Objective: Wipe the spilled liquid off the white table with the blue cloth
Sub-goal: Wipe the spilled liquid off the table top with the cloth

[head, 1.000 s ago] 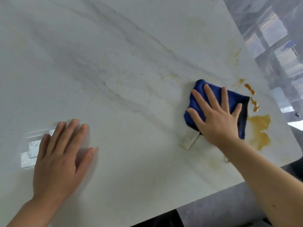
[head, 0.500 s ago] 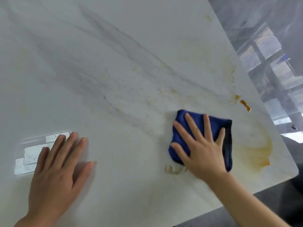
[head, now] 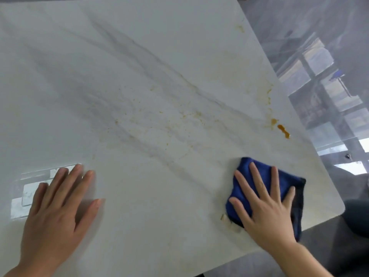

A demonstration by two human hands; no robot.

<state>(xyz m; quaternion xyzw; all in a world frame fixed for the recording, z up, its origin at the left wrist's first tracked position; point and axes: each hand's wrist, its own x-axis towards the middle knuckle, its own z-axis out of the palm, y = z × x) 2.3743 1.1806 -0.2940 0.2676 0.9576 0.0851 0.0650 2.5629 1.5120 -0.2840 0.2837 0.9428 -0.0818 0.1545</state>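
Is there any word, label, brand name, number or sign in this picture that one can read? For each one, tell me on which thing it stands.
None: no readable text shows anywhere in this view.
The blue cloth shows no print or brand.
The white table shows only grey veins and orange stains.
The pale tab at the cloth's edge is too blurred to read.

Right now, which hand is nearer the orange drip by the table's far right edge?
Right. The right hand presses the blue cloth just below the drip; the left hand lies flat far across the table.
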